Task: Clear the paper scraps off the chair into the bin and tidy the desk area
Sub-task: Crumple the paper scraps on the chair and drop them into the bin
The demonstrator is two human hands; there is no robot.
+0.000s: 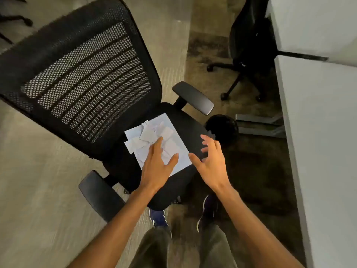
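A black mesh-backed office chair [185, 124] stands in front of me. On its seat lies a white sheet of paper [178, 144] with several torn paper scraps [150, 132] piled on it. My left hand [157, 167] rests flat over the near part of the sheet, fingers spread, holding nothing. My right hand [209, 163] hovers open over the sheet's right edge with curled fingers, slightly blurred. A round black bin [225, 128] stands on the floor just right of the seat, beyond my right hand.
The chair's armrests [193, 97] stick out on both sides of the seat. A white desk [318, 113] runs along the right, with a second black chair [249, 41] tucked beside it. My shoes [158, 217] are under the seat's front edge. Carpet lies at left.
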